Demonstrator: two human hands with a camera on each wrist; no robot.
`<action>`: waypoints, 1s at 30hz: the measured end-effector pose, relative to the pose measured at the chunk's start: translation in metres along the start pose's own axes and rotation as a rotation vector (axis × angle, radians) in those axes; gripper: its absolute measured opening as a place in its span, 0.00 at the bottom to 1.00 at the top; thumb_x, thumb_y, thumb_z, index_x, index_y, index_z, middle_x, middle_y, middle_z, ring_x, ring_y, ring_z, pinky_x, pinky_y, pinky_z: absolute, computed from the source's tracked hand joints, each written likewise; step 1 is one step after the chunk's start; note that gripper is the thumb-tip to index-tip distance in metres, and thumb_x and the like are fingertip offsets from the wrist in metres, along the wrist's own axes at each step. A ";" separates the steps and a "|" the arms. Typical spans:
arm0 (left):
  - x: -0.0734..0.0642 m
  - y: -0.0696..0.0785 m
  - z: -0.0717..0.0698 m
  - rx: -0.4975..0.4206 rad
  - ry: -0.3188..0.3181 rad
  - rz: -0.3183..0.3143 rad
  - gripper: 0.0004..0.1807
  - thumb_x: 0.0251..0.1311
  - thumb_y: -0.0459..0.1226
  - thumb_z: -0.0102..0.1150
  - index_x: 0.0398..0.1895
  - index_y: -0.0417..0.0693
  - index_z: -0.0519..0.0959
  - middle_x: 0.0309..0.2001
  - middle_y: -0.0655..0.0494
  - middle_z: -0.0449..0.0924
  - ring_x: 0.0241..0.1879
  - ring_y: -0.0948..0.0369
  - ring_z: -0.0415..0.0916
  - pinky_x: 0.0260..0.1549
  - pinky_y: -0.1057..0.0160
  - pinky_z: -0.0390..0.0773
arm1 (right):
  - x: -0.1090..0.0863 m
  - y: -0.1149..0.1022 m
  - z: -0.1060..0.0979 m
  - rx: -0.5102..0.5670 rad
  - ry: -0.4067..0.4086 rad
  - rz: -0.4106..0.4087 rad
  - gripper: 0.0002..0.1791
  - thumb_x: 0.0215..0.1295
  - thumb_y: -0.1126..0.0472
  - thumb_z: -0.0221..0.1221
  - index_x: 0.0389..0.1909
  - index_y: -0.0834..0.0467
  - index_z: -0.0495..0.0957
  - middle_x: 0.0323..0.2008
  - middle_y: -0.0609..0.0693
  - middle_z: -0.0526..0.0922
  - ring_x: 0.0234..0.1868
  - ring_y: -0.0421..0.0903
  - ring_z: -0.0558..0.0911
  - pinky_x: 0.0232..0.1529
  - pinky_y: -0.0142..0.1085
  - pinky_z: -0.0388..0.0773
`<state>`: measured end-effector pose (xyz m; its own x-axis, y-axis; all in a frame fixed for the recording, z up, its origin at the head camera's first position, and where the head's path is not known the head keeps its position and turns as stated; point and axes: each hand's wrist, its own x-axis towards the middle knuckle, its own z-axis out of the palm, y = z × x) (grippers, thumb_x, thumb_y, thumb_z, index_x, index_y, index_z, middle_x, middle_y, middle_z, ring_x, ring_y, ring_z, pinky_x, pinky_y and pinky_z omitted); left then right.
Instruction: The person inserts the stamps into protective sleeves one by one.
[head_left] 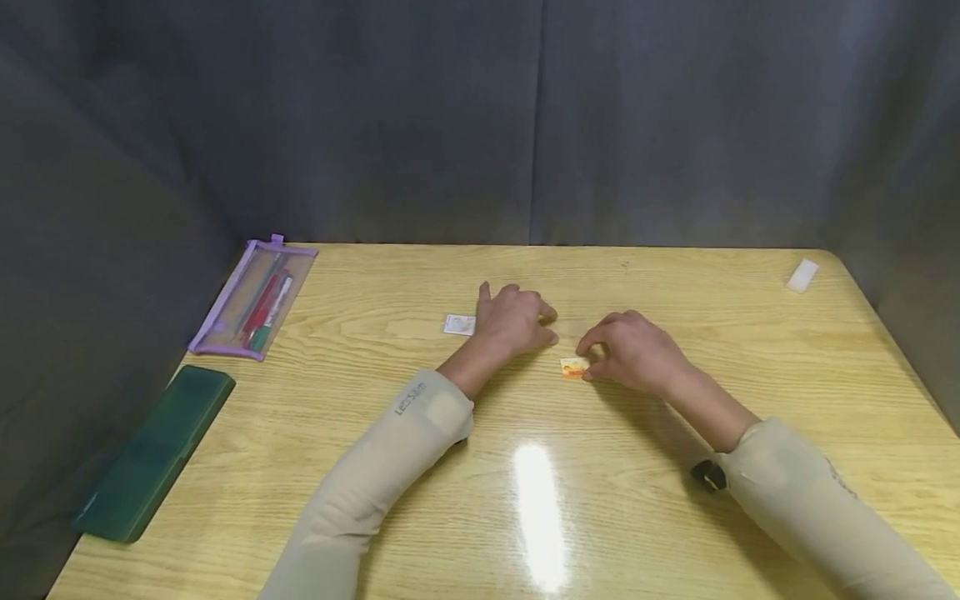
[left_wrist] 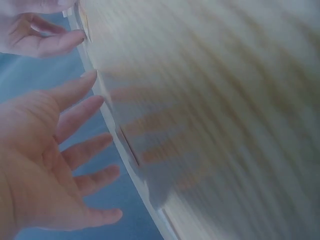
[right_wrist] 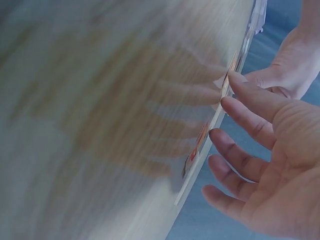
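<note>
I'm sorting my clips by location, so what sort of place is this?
Probably a screened-off desk or workspace: dark curtains hang behind and beside a wood-grain table, which holds a purple-edged pen pouch and a green case.

On the table (head_left: pixel 480 500), a pouch (head_left: pixel 231 310) behind a case (head_left: pixel 157 454) at left, cards (head_left: pixel 574 367) midway, probably an eraser (head_left: pixel 803 276) back right.

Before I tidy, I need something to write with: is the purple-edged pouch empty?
Not empty: slim, pen-like items show through the sheer pouch.
</note>
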<state>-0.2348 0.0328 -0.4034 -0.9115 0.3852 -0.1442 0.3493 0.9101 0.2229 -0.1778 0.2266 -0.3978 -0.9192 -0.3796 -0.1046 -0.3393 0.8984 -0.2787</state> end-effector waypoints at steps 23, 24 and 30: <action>-0.009 -0.005 -0.015 -0.117 0.095 -0.014 0.06 0.66 0.44 0.63 0.38 0.64 0.88 0.45 0.66 0.88 0.47 0.58 0.83 0.53 0.52 0.81 | 0.002 -0.002 -0.017 0.257 0.039 0.053 0.04 0.68 0.61 0.64 0.40 0.54 0.86 0.37 0.50 0.90 0.34 0.45 0.84 0.39 0.43 0.81; -0.011 -0.009 -0.017 -0.164 0.095 -0.021 0.05 0.66 0.44 0.64 0.38 0.63 0.88 0.44 0.65 0.88 0.43 0.59 0.83 0.44 0.55 0.83 | 0.002 -0.002 -0.019 0.292 0.044 0.075 0.04 0.69 0.60 0.64 0.41 0.55 0.85 0.38 0.51 0.90 0.34 0.46 0.84 0.39 0.43 0.80; -0.021 -0.032 -0.027 -0.583 0.088 -0.058 0.02 0.65 0.41 0.66 0.37 0.55 0.86 0.37 0.58 0.89 0.34 0.58 0.87 0.30 0.64 0.78 | 0.001 0.002 -0.031 0.485 0.086 0.186 0.11 0.72 0.53 0.62 0.47 0.55 0.82 0.43 0.56 0.89 0.46 0.53 0.86 0.44 0.41 0.78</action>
<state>-0.2334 -0.0087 -0.3812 -0.9489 0.3004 -0.0969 0.1442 0.6856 0.7136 -0.1856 0.2345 -0.3684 -0.9751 -0.1857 -0.1215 -0.0559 0.7355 -0.6753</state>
